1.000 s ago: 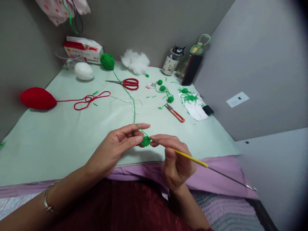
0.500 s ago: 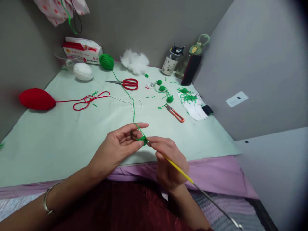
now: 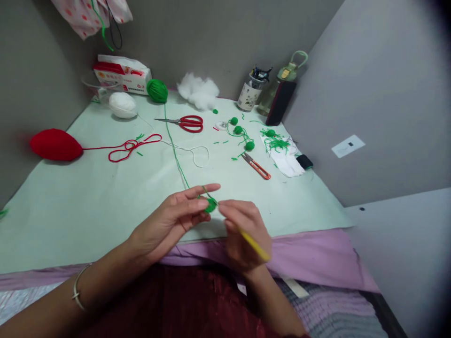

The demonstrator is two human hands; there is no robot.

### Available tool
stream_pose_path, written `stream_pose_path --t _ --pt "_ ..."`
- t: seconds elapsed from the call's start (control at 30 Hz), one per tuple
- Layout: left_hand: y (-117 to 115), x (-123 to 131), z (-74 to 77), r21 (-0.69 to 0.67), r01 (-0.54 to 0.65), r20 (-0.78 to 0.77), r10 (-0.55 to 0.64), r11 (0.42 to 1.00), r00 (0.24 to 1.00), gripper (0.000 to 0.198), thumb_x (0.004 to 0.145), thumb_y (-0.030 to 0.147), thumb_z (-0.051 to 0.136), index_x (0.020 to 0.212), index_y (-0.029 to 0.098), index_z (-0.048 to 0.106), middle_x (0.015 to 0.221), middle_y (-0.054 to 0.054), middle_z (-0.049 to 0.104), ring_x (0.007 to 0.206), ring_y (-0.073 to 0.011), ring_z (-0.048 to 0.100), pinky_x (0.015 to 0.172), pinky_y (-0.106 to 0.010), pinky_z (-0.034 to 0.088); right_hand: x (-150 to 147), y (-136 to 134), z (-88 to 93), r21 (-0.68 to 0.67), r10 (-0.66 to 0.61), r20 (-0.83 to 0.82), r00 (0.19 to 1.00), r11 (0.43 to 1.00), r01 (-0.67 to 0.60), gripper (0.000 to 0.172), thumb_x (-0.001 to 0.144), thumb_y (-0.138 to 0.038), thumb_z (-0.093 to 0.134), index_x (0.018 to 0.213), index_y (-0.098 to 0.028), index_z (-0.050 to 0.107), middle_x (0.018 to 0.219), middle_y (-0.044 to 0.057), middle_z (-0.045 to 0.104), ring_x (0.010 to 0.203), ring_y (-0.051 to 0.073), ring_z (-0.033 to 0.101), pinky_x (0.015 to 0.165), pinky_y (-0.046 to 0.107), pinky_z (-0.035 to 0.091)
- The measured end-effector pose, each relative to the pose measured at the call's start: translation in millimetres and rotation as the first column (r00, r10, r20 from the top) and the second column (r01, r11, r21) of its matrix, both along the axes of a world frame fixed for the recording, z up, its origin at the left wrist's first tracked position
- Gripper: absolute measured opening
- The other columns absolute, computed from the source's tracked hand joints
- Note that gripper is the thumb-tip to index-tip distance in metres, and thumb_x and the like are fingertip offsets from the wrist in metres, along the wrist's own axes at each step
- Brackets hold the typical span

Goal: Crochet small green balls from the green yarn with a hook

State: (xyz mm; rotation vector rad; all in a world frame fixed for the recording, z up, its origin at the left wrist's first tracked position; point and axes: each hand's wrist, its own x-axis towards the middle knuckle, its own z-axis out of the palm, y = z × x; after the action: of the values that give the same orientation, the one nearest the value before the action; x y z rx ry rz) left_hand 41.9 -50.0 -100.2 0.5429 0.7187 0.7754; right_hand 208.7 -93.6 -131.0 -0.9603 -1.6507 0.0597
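Note:
Near the table's front edge, my left hand [image 3: 176, 216] pinches a small round green crochet piece [image 3: 210, 205] between thumb and fingers. Green yarn [image 3: 178, 162] runs from the green yarn ball [image 3: 157, 91] at the back down to this hand and passes over its raised index finger. Close on the right, my right hand [image 3: 246, 230] grips a crochet hook by its yellow handle [image 3: 254, 245]. The hook's tip meets the right edge of the green piece; the handle is blurred and its far end cannot be made out.
Red-handled scissors [image 3: 190, 124], orange snips [image 3: 257, 166], small green balls [image 3: 249, 145] and yarn scraps lie beyond my hands. Red yarn [image 3: 56, 144] and white yarn [image 3: 122, 105] are at the left. Stuffing [image 3: 198, 91], a pen cup [image 3: 249, 96] and a bottle [image 3: 287, 72] stand at the back.
My left thumb has moved up onto the face of the green piece, which now shows more fully. The yarn has shifted left off the scissors. The hook's rear shaft no longer shows clearly.

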Motion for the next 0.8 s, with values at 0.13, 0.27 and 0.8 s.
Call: stream_pose_path --t 0.13,0.27,0.8 --pt "1.0 -0.6 1.1 0.135 -0.078 -0.075 0.089 0.988 0.993 0.031 0.08 0.024 0.085 0.111 0.021 0.083 0.085 -0.001 0.07 0.083 -0.0134 0.062 0.085 -0.025 0.051 -1.7 4.5 7.3 -0.14 0.061 -0.387 0.92 0.982 -0.124 0.024 0.103 -0.014 0.052 0.107 -0.025 0.073 0.087 0.002 0.072 0.074 0.016 0.068 0.065 0.034 0.06" --pt "-3.1 1.7 0.2 0.277 -0.036 -0.141 0.077 0.96 0.987 0.03 0.08 0.024 0.086 0.11 0.025 0.083 0.09 -0.001 0.072 0.089 -0.0158 0.063 0.087 -0.027 0.05 -5.5 9.0 9.8 -0.171 0.138 -0.409 0.902 0.959 -0.224 0.021 0.103 -0.018 0.055 0.109 -0.025 0.074 0.101 0.004 0.076 0.08 0.016 0.071 0.067 0.033 0.062" --pt "0.6 4.5 -1.3 0.082 -0.072 -0.012 0.073 0.994 0.997 0.025 0.079 0.02 0.083 0.105 0.019 0.084 0.086 -0.002 0.072 0.083 -0.0136 0.064 0.09 -0.027 0.054 -1.5 12.6 7.3 -0.181 0.08 -0.538 0.839 0.961 -0.208 0.02 0.102 -0.021 0.057 0.102 -0.024 0.076 0.085 0.002 0.071 0.065 0.013 0.065 0.059 0.03 0.058"
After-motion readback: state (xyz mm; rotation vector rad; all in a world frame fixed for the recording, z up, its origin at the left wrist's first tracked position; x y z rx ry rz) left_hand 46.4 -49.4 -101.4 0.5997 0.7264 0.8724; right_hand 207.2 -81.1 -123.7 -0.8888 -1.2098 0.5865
